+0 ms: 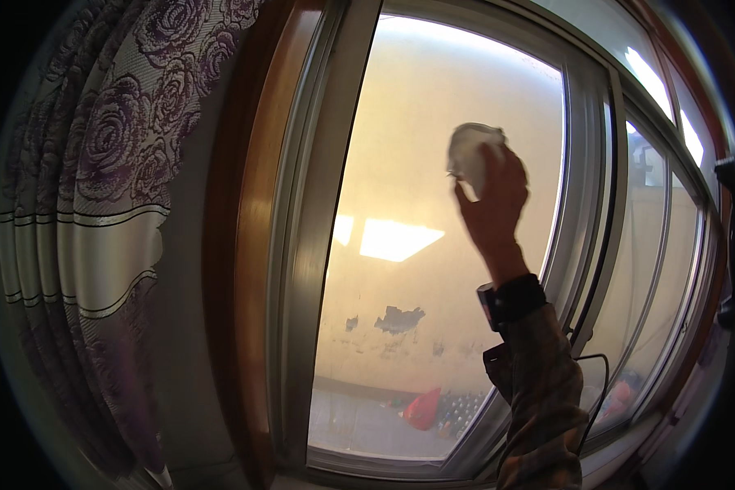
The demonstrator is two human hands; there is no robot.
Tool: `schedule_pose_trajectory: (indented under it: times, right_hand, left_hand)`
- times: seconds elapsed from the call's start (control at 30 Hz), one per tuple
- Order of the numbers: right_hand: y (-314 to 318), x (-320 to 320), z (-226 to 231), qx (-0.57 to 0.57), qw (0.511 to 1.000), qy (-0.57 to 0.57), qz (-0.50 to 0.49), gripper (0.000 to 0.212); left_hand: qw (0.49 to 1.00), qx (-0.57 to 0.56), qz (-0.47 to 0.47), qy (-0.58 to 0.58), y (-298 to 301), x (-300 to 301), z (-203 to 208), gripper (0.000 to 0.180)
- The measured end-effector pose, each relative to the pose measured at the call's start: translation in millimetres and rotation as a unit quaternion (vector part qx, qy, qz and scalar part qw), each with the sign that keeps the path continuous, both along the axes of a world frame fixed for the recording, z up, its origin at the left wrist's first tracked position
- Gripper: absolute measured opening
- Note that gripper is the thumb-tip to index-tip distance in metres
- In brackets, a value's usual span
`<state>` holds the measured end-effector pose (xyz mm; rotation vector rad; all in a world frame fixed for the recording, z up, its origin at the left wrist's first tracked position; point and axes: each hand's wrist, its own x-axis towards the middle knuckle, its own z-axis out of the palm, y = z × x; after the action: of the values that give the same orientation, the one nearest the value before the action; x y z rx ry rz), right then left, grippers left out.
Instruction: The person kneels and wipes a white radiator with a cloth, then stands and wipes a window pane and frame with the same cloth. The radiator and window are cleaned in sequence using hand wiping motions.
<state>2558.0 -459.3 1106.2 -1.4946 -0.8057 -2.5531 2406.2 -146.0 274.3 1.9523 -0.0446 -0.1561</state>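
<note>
Windowpane (408, 139) behind, right hand (501, 196) holds cloth (467, 149) roughly upright.

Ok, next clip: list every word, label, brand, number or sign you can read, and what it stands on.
None can be read. The curtain shows only flowers and bands; I see no legible text on the pale cloth in the right hand or the dark wristband.

One pale cloth (467, 149), one patterned curtain (116, 147)
</note>
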Motion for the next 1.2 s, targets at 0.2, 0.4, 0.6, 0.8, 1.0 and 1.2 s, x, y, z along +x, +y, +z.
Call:
schedule_pose_trajectory:
  times: [0.2, 0.4, 0.6, 0.8, 1.0, 1.2]
  right_hand:
    - [71.0, -9.5, -53.9, -0.402, 0.878, 0.254, -0.056, 0.055]
    - [7.6, 32.5, 120.2, -0.160, 0.984, -0.034, -0.074, 0.043]
    - [-14.7, 29.9, 148.5, -0.009, 0.996, 0.000, -0.092, 0.034]
    - [19.1, 35.3, 57.0, -0.354, 0.933, 0.031, -0.058, 0.043]
    - [-154.7, 40.7, 147.4, -0.019, 0.989, 0.044, -0.137, 0.042]
    - [-120.3, -0.6, -22.2, -0.206, 0.963, 0.140, -0.099, 0.048]
  left_hand:
    - [0.981, 0.068, 0.054, -0.176, -16.1, -7.5, -22.6, 0.026]
    - [0.980, 0.072, 0.103, -0.156, -20.3, 21.6, -25.8, 0.021]
    - [0.991, 0.056, 0.089, -0.088, -21.4, 18.5, -55.8, 0.024]
    - [0.989, 0.086, 0.095, -0.079, -17.6, 25.7, -44.4, 0.025]
    - [0.986, 0.091, 0.109, -0.087, -25.0, 25.5, -21.4, 0.026]
    - [0.986, 0.095, 0.107, -0.081, -30.7, 33.0, -7.3, 0.026]
